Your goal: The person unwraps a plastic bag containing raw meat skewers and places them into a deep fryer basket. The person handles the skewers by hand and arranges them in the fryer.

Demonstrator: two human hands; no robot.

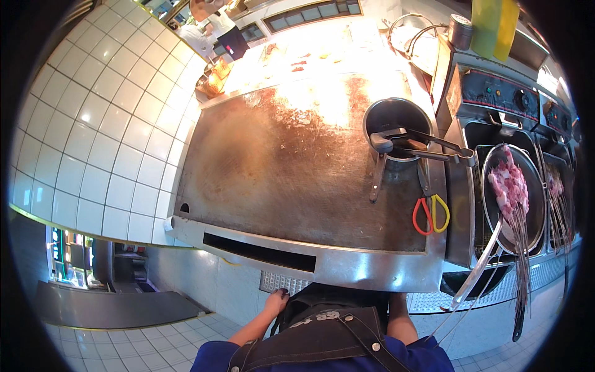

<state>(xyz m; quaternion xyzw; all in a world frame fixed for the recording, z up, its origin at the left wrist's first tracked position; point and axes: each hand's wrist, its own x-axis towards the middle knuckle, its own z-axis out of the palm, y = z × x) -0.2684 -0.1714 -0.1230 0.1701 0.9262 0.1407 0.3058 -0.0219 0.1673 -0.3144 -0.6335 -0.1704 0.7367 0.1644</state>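
My left hand (pixel 278 299) hangs low at my side, by the front of the steel griddle (pixel 260 172). A small dark shape shows at its fingers; whether they hold it cannot be told. Of my right arm only the forearm is visible; the hand is out of view beneath the griddle's front rim. Before me, a round steel pot (pixel 397 114) stands on the griddle's right side. Metal tongs (pixel 418 149) lie across its mouth, with a flat-handled metal tool (pixel 379 172) against it. Scissors (pixel 431 211) with one red and one yellow handle loop lean handles-down beside the pot.
At right, a ladle-like round strainer (pixel 534 218) over a fryer (pixel 469 204) carries raw meat skewers (pixel 510 186); more skewers (pixel 555 186) lie beyond. Long handles jut past the fryer's front. White tiled wall (pixel 107 125) borders the left. People (pixel 223 32) stand far behind bright lamplight.
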